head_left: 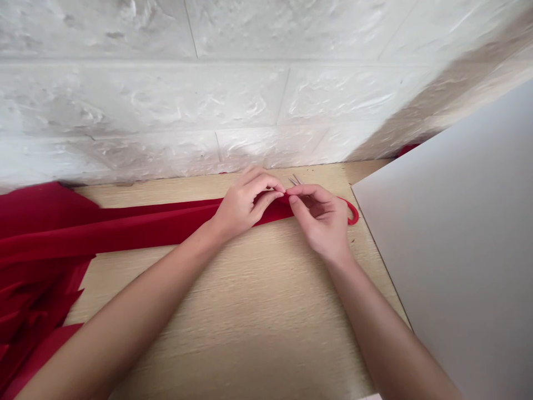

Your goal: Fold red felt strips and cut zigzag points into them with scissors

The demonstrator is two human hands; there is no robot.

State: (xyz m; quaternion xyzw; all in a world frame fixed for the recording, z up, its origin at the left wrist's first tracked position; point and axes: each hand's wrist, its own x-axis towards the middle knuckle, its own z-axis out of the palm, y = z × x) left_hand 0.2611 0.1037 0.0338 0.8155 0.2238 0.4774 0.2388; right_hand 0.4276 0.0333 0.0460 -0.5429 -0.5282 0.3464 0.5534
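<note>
A long folded strip of red fabric (162, 226) runs across the wooden table from the left to my hands. My left hand (249, 199) pinches the fabric's upper edge between thumb and fingertips near its right end. Close beside it, almost fingertip to fingertip, my right hand (320, 214) pinches the same edge. Behind the right hand lie scissors with a red handle (353, 212); their metal tips show above the fingers, and the hand hides the middle part.
Layers of red fabric (33, 305) pile up at the left side of the wooden table (250, 311). A white textured brick-pattern wall (166, 100) stands along the back edge. A large pale panel (458, 222) borders the right side, with a bit of red (408, 149) behind it.
</note>
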